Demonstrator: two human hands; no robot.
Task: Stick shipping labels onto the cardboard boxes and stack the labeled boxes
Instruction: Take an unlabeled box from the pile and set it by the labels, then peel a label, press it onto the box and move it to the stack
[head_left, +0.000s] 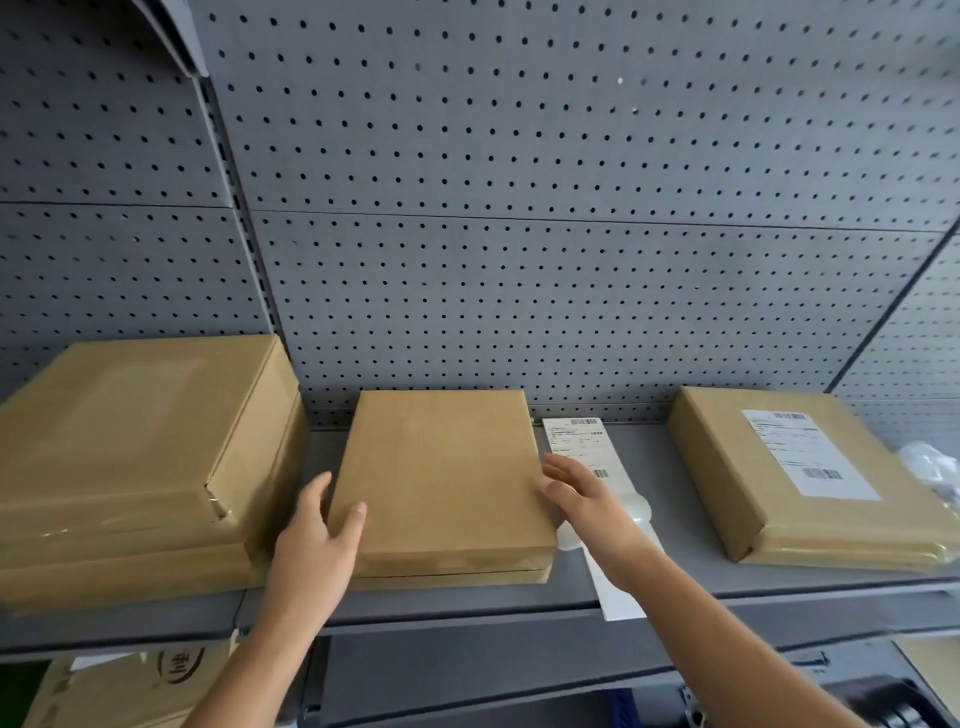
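A plain unlabeled cardboard box (441, 478) lies flat in the middle of the grey shelf (675, 577). My left hand (317, 540) grips its front left corner, thumb on top. My right hand (582, 499) rests against the box's right edge with fingers spread. A white shipping label strip (579, 441) lies on the shelf just right of the box, partly under my right hand. At the right sits a box (800, 478) with a label (810, 452) stuck on its top. A stack of larger unlabeled boxes (135, 467) stands at the left.
A grey pegboard wall (519, 208) backs the shelf. Crumpled white material (930, 467) lies at the far right edge. Below the shelf, a printed cardboard box (130, 686) shows at the lower left and dark items at the lower right.
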